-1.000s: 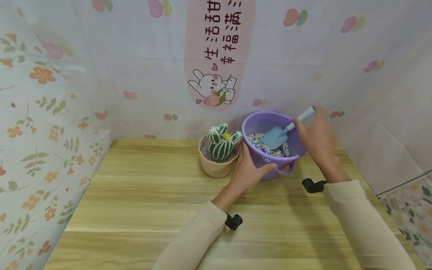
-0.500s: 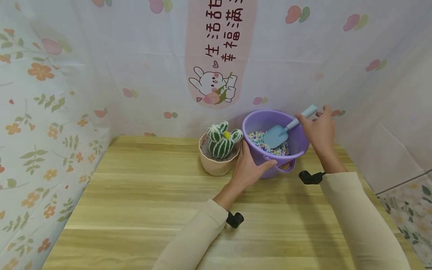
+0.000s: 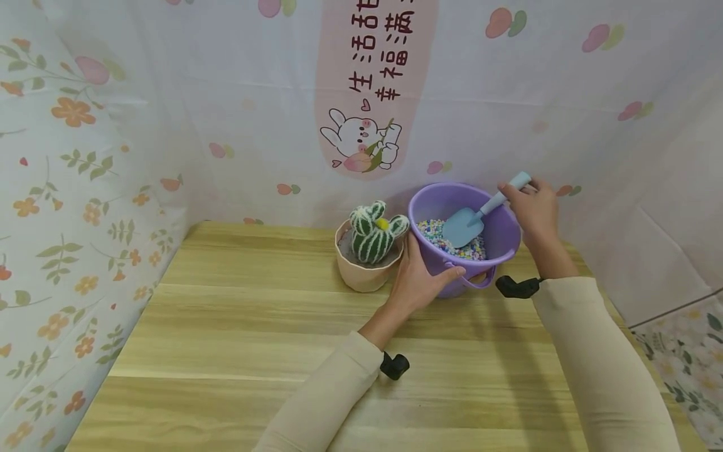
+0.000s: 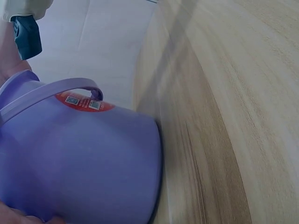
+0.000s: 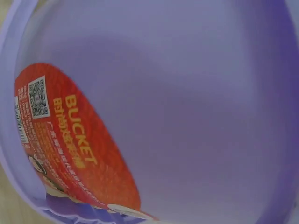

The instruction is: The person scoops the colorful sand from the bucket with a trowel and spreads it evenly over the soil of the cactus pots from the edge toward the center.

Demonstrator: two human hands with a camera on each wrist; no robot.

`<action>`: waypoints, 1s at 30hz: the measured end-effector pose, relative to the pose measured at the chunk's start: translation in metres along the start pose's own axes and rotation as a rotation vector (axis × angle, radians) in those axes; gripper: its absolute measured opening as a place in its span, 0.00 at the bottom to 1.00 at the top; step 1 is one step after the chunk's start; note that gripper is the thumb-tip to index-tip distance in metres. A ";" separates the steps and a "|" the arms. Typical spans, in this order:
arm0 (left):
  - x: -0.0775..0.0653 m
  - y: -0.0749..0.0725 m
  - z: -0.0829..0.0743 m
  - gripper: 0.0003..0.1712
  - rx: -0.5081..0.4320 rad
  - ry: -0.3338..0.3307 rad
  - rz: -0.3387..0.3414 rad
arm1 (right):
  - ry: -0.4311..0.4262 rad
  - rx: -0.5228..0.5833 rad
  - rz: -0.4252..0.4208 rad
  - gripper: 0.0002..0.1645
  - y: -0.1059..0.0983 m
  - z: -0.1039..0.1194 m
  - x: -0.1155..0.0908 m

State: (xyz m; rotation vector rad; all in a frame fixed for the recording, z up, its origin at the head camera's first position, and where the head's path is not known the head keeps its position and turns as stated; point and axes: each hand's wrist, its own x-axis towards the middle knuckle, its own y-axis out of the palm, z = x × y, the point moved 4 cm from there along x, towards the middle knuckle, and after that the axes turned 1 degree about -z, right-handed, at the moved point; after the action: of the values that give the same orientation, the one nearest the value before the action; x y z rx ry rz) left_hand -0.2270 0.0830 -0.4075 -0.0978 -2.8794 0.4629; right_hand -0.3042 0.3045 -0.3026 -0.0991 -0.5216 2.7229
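A purple bucket holding small multicoloured beads stands at the back right of the table. My left hand rests against its near left side, thumb spread straight across the front and fingers extended up the side. In the left wrist view, part of that hand shows at the bottom left against the bucket wall. My right hand holds the handle of a light blue trowel between thumb and fingers above the right rim. The trowel's blade lies on the beads. The right wrist view shows the bucket's label.
A knitted cactus in a pale peach pot stands close to the bucket's left, beside my left fingers. Behind the wooden table hangs a printed white cloth. The bucket's curved handle hangs down its front side.
My right fingers loosened and shifted on the trowel's handle, then came round it again. Trowel, bucket and left hand stay in place; the head view shifts slightly.
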 end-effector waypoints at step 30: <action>0.001 0.002 0.002 0.70 0.009 0.025 -0.005 | -0.087 0.336 0.066 0.15 0.011 0.010 0.002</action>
State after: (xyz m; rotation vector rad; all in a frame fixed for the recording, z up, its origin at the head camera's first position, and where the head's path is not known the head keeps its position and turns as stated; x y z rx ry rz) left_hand -0.2282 0.0843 -0.4093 -0.0941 -2.8523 0.4707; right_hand -0.3113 0.2925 -0.2979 0.0912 -0.0791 2.8461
